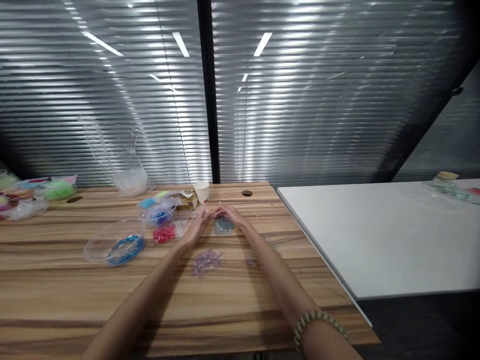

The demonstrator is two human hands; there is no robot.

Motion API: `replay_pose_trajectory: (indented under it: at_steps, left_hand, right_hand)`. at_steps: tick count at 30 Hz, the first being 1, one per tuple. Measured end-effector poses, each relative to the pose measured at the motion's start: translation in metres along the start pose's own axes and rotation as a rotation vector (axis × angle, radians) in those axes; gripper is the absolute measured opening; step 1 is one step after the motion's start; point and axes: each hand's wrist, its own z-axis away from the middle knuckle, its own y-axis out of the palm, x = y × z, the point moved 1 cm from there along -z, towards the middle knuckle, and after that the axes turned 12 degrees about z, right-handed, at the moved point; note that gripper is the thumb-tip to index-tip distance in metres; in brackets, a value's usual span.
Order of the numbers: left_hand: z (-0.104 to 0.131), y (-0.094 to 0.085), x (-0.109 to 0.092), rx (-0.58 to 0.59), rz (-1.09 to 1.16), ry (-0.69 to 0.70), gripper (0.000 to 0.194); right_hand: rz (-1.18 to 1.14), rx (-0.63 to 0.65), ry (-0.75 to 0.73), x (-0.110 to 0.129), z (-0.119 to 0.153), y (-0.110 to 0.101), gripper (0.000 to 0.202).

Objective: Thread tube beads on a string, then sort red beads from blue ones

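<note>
My left hand [199,224] and my right hand [230,214] reach to the far middle of the wooden table, fingertips close together. Their fingers look stretched out and low over the surface; nothing is plainly held, though small details there are hard to make out. Just below my right hand lies a flat patch of grey-green beads [224,227], partly covered by it. Nearer to me, between my forearms, is a loose pile of pale purple tube beads [207,262]. A few small clear pieces [251,260] lie beside my right forearm.
Left of my hands lie a bag of red beads [164,233], a clear tub with blue beads [159,215] and a clear round container [99,245] holding a blue ring of beads. A paper cup [202,192] stands behind. A white table [375,240] adjoins on the right.
</note>
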Motion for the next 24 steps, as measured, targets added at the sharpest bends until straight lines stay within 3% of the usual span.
replay_pose_trajectory:
  at_steps: [6,10,17,24]
  left_hand:
    - [0.01,0.006,0.007,0.024,-0.168,-0.04,0.062]
    - [0.008,0.012,0.01,0.089,-0.226,-0.025,0.062]
    - [0.003,0.008,0.014,0.094,-0.1,-0.013,0.06]
    - [0.0,0.005,0.014,0.132,-0.005,-0.072,0.069]
  right_hand:
    - [-0.064,-0.002,0.027,-0.001,0.001,-0.001,0.049]
    - [-0.125,-0.073,0.066,0.003,0.004,-0.001,0.047]
    - [-0.147,-0.062,0.091,0.01,0.008,0.0,0.043]
    - [-0.145,0.032,0.038,0.009,0.007,0.001,0.043]
